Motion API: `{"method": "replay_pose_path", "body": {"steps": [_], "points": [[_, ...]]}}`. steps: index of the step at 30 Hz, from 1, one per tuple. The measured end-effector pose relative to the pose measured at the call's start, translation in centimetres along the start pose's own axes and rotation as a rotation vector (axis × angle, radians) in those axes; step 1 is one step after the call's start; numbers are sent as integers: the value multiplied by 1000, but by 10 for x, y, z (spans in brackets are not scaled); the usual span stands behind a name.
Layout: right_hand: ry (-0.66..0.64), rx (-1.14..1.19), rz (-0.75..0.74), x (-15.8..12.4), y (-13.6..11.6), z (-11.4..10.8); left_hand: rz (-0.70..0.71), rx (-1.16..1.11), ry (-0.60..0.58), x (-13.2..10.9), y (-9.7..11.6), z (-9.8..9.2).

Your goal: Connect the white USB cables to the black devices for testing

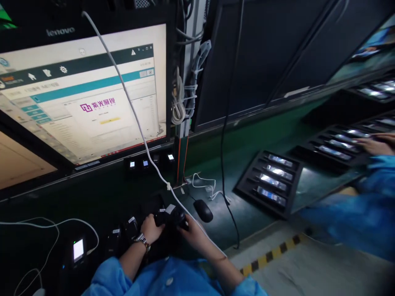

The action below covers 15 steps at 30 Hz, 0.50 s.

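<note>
Low in the middle of the head view, my left hand (152,229), with a metal watch on the wrist, is closed on a small black device (160,218). A pale label shows at that device's upper side. My right hand (194,234) is closed around a dark rounded object (179,217) right beside it; its kind is too dark to make out. The two dark things meet or overlap between my hands. A white cable (135,115) hangs from above and runs down past my right hand. More black devices (131,228) with pale labels lie left of my left hand.
A Lenovo monitor (123,111) stands behind. A mouse (203,210) and a black tray (291,197) of shiny devices are on the right. A lit device (78,250) lies at left. A co-worker's hand (375,144) is over another tray (324,144).
</note>
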State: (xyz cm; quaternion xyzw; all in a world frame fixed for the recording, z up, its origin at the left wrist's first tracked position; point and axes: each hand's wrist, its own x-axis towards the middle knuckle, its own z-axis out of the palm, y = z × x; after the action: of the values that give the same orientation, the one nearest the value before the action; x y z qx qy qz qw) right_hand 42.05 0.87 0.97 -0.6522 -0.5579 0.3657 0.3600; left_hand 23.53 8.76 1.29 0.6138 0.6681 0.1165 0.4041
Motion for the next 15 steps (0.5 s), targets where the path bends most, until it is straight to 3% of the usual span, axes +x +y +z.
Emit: {"method": "replay_pose_path", "body": {"steps": [6,12,15], "points": [[50,42,-14,-8,-8,4,85,-26,-34,-9,-6,3],[-35,237,-59,-10,-24,-11,120,-745,25,-24,-19,5],[-77,303,-32,-12,-33,-16,180,-763,73,-31,-19,0]]}}
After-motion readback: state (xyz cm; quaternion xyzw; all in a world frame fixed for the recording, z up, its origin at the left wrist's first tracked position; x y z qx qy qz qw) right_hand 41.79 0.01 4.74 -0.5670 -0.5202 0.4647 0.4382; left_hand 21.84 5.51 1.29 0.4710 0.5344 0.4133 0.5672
